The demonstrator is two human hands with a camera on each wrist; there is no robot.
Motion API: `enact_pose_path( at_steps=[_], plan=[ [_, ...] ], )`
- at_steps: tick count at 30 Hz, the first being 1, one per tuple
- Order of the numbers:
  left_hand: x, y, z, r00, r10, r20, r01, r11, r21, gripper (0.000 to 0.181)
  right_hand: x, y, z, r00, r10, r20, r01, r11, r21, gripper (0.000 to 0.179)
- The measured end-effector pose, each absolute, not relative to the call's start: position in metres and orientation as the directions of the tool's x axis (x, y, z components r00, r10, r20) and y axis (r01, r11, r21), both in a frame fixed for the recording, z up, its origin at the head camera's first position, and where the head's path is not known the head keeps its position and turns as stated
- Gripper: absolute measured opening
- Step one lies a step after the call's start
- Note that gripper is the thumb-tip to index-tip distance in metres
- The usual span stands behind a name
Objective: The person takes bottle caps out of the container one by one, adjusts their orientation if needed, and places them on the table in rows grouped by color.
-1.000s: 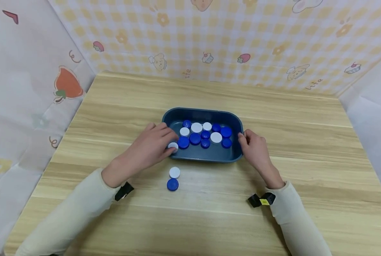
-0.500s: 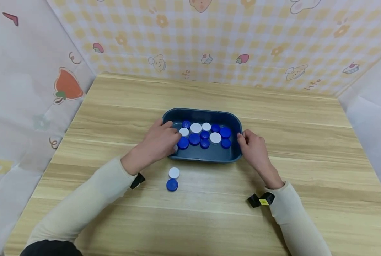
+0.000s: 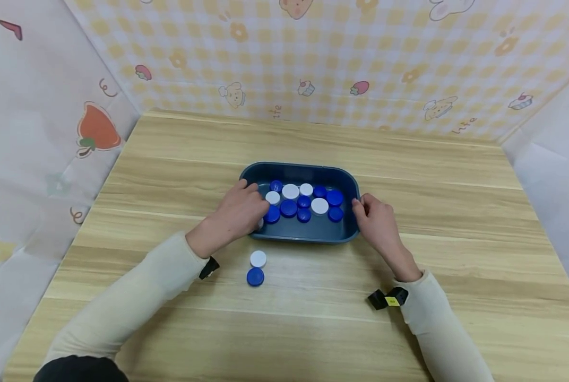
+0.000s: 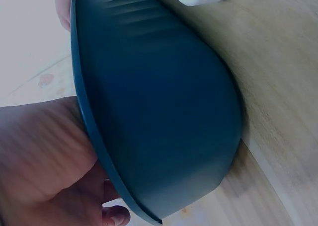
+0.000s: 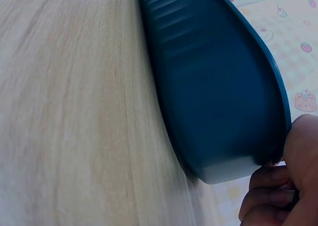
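Note:
A dark blue oblong tray (image 3: 289,232) stands on the table, with several blue and white round discs like bottle caps (image 3: 291,191) on its floor. My left hand (image 3: 236,213) lies over the tray's left end and grips its wall, fingertips on the outer side in the left wrist view. A white disc (image 3: 260,224) in the near left corner is mostly hidden by this hand. At the opposite end, my right hand (image 3: 379,222) holds the tray's wall, thumb at the rim and fingers curled outside, as the right wrist view shows.
In front of the tray, a white disc (image 3: 258,259) and a blue disc (image 3: 255,276) lie on the wooden table (image 3: 308,329). Behind the table rises a yellow checked wall covering (image 3: 332,58), with white coverings at both sides.
My left hand has moved from the white disc in the tray's near left corner to the tray's left wall. The right hand keeps its hold; the discs keep their layout.

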State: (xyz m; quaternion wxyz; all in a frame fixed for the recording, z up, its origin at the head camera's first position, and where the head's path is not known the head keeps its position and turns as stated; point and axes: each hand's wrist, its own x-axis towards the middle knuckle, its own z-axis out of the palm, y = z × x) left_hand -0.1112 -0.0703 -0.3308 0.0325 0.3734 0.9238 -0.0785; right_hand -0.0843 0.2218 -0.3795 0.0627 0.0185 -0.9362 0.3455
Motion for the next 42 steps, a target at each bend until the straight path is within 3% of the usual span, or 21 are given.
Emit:
enact_pose_path(
  at_steps=[10, 18, 25, 29, 42],
  plan=[
    [-0.116, -0.071, -0.334, -0.721, 0.673, -0.163, 0.691, 0.716, -0.096, 0.019, -0.085, 0.222, -0.379, -0.993, 0.008, 0.115, -0.069, 0.757, -0.65, 0.032],
    [-0.117, -0.077, -0.334, -0.733, 0.669, -0.123, 0.679, 0.731, -0.067, 0.014, -0.085, 0.221, -0.381, -0.993, 0.01, 0.118, -0.07, 0.753, -0.654, 0.032],
    [-0.109, -0.081, -0.327, -0.751, 0.659, -0.04, 0.66, 0.751, -0.016, 0.01, -0.084, 0.221, -0.381, -0.993, 0.014, 0.113, -0.064, 0.753, -0.655, 0.032],
    [-0.101, -0.085, -0.323, -0.747, 0.665, 0.012, 0.664, 0.747, -0.017, 0.016, -0.084, 0.221, -0.38, -0.993, 0.015, 0.113, -0.063, 0.754, -0.653, 0.033],
    [-0.079, -0.095, -0.311, -0.659, 0.712, 0.242, 0.741, 0.67, 0.045, 0.031, -0.084, 0.222, -0.38, -0.99, 0.016, 0.142, -0.081, 0.759, -0.646, 0.032]
  ],
)
